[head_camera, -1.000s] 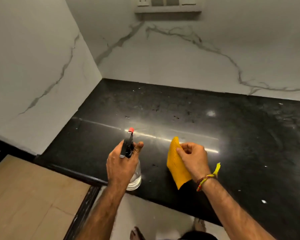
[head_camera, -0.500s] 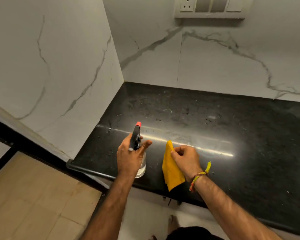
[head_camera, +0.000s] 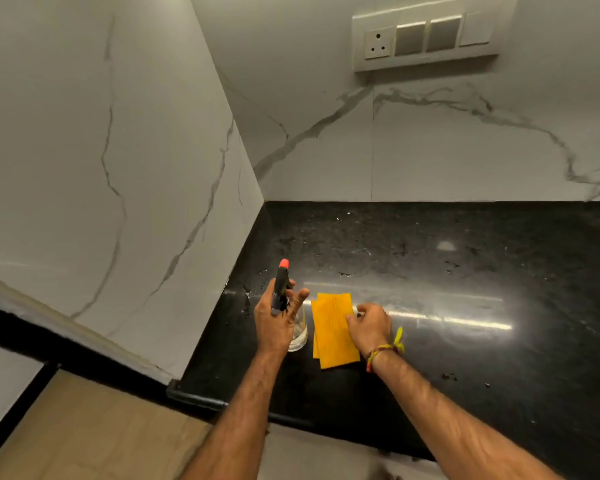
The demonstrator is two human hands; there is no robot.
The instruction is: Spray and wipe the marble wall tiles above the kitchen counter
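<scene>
**Bottle and cloth held low at the counter corner**

White marble walls [head_camera: 430,150] with grey veins meet in a corner: one runs along the left, the other across the back, above a black counter [head_camera: 465,271]. The counter is glossy, flecked with pale specks, and carries a bright streak of reflected light. A switch plate [head_camera: 425,38] with a socket and switches sits high on the back wall. Tan floor [head_camera: 84,438] shows at lower left, below the counter's front edge.

Both forearms reach in from the bottom. The left hand [head_camera: 276,323] grasps a spray bottle [head_camera: 298,332] around its neck, fingers curled over the black head, the red nozzle tip pointing up and away toward the corner. The clear body shows below the hand, near the counter's left end; whether it stands on the counter is unclear.

Just right of the bottle, a folded yellow cloth [head_camera: 331,329] lies flat over the counter. The right hand [head_camera: 369,327] holds it at its right edge, fingers curled onto the fabric. A threaded band [head_camera: 385,351] with a yellow tassel circles the right wrist.
</scene>
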